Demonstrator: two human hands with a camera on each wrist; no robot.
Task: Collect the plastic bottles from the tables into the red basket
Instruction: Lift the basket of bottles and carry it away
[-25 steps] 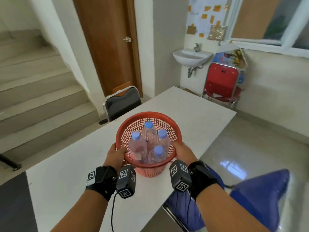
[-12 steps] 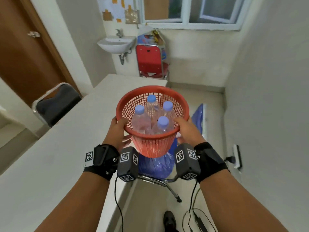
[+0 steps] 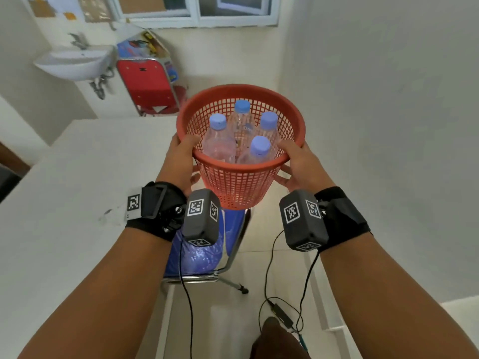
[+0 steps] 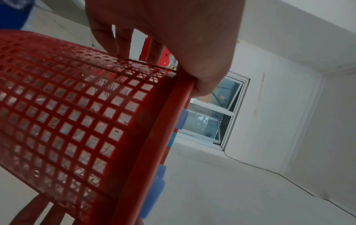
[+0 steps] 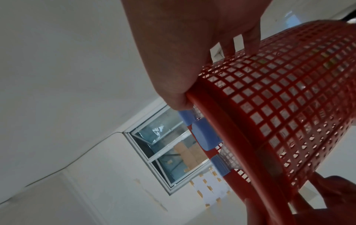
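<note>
I carry the red mesh basket (image 3: 238, 182) in the air between both hands, off the table's right edge. Several clear plastic bottles (image 3: 220, 143) with blue caps stand upright inside it. My left hand (image 3: 181, 154) grips the basket's left rim, thumb hooked over the edge and fingers under it on the mesh. My right hand (image 3: 298, 161) grips the right rim the same way. In the left wrist view the thumb lies over the basket rim (image 4: 173, 115), fingers on the mesh. The right wrist view shows the basket (image 5: 285, 106) and blue caps (image 5: 206, 134) past the rim.
A white table (image 3: 77, 203) runs along my left. Below the basket stands a blue chair (image 3: 202, 250) with metal legs. A white wall fills the right side. A sink (image 3: 75, 63) and a red chair (image 3: 145, 84) are at the far end under a window.
The basket has been lifted off the white table and carried to the right, over the blue chair and floor. My view has turned right toward the wall. Both hands keep their grip.
</note>
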